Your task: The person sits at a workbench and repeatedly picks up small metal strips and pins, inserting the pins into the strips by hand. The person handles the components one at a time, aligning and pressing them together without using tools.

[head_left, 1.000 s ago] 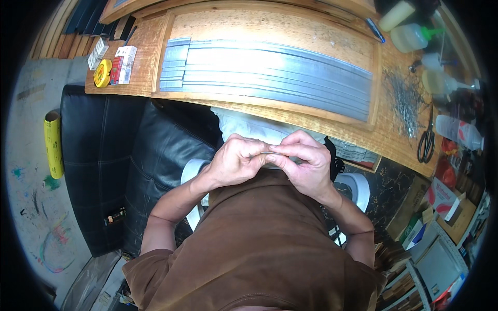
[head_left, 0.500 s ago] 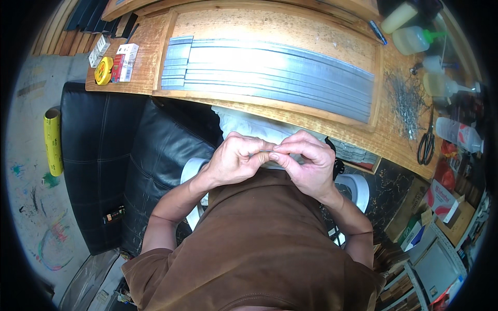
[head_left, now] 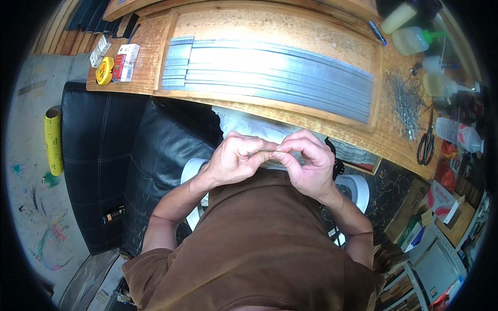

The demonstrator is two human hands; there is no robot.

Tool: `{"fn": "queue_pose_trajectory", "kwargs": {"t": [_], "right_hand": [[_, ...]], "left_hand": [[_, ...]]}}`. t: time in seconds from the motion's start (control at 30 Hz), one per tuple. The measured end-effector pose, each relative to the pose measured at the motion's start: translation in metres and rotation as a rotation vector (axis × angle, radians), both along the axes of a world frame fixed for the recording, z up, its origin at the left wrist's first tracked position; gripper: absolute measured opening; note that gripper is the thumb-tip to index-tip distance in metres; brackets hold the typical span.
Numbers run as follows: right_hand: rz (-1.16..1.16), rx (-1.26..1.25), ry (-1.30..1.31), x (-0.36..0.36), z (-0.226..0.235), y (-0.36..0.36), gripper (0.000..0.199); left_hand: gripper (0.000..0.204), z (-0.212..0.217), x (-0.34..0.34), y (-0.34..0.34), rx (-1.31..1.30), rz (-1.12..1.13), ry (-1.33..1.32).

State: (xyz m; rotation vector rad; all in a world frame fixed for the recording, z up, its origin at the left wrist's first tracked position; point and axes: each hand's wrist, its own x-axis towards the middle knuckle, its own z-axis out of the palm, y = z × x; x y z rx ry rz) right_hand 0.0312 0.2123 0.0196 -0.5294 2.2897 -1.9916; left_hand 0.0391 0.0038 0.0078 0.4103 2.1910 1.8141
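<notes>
My left hand [head_left: 240, 156] and my right hand [head_left: 311, 159] meet in front of my body, below the near edge of the workbench. Both are closed in a pinch, thumb against forefinger, and their fingertips touch or nearly touch. A thin, short sliver seems to lie between them; it is too small to name. Beyond the hands, several grey metallic strips [head_left: 280, 72] lie side by side in a shallow wooden tray [head_left: 375, 78]. A tangle of thin wire pieces [head_left: 407, 103] sits on the bench at the right.
Black-handled scissors [head_left: 426, 145] lie near the bench's right end, beside several plastic bottles [head_left: 410, 40]. A yellow tape measure [head_left: 104, 71] and small boxes [head_left: 127, 61] are at the left. A black leather seat [head_left: 98, 155] and a yellow roll [head_left: 53, 142] stand left of me.
Both hands stay in nearly the same place, still pinched together. The right fingers have shifted very slightly at the fingertips.
</notes>
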Motion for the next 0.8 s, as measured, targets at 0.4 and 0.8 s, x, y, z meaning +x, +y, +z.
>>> {"fn": "queue_pose_trajectory", "kwargs": {"t": [0.4,0.8], "right_hand": [[-0.029,0.058,0.095,0.001,0.001,-0.007,0.014],[-0.289,0.502,0.34,-0.027,0.083,0.066,0.01]], "left_hand": [[0.018,0.003,-0.002,-0.001,-0.031,0.012,0.023],[0.024,0.013,-0.009,0.0,0.041,0.072,0.178]]}}
